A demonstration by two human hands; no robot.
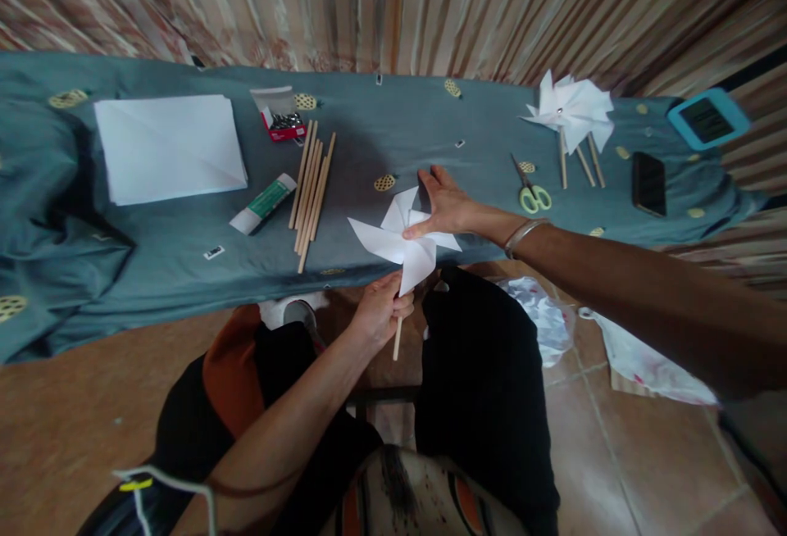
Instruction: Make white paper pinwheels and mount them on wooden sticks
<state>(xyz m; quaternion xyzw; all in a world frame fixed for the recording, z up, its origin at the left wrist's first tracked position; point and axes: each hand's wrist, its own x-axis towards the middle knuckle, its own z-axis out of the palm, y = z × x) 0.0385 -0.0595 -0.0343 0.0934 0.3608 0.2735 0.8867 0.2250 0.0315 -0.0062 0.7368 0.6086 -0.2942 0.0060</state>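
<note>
A white paper pinwheel (393,245) on a thin wooden stick (397,341) is over the near edge of the cloth-covered table. My left hand (382,306) is closed around the stick, just below the paper blades. From the right, my right hand (446,204) reaches over with its fingers stretched out and apart. Its thumb rests on the pinwheel near the middle and covers the hub. Left of the pinwheel lies a bunch of wooden sticks (313,192). To the right is a pair of scissors (532,192) with pale green handles.
A stack of white paper (172,147), an open red box of pins (283,122) and a green-and-white box (264,204) lie on the left. At the right are finished pinwheels (571,110), a phone (649,183) and a blue-framed device (708,120). Plastic bags (541,315) lie on the floor.
</note>
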